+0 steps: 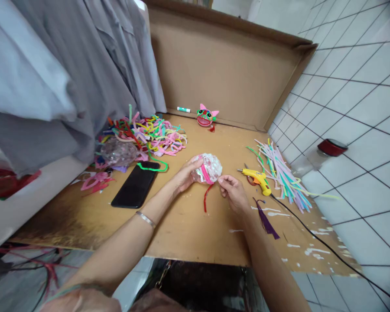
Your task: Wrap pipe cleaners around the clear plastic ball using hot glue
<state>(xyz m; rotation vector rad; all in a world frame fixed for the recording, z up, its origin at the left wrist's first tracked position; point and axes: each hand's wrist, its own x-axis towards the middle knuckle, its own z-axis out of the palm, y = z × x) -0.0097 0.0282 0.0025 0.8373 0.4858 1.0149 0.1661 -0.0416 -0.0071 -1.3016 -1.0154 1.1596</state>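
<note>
Pinching the red pipe cleaner (207,197) just under the clear ball (208,168), the right hand (233,192) closes thumb and forefinger on it, while the left hand (185,175) cups the ball from nine o'clock, fingers curled around its side. Both sit mid-board on the cardboard table (188,229). To my eye, keeping the ball steady in that cupped grip and the strand taut would serve the wrapping best. At three o'clock lies the yellow glue gun (257,178), its black cord (312,236) trailing toward five o'clock near the forearm. A black phone (135,184) rests at nine o'clock. Bare board lies toward six o'clock, up to the near edge. Farther off, at eleven o'clock, a tangle of pipe cleaners (149,135); at twelve, a small pink figure (206,115)
</note>
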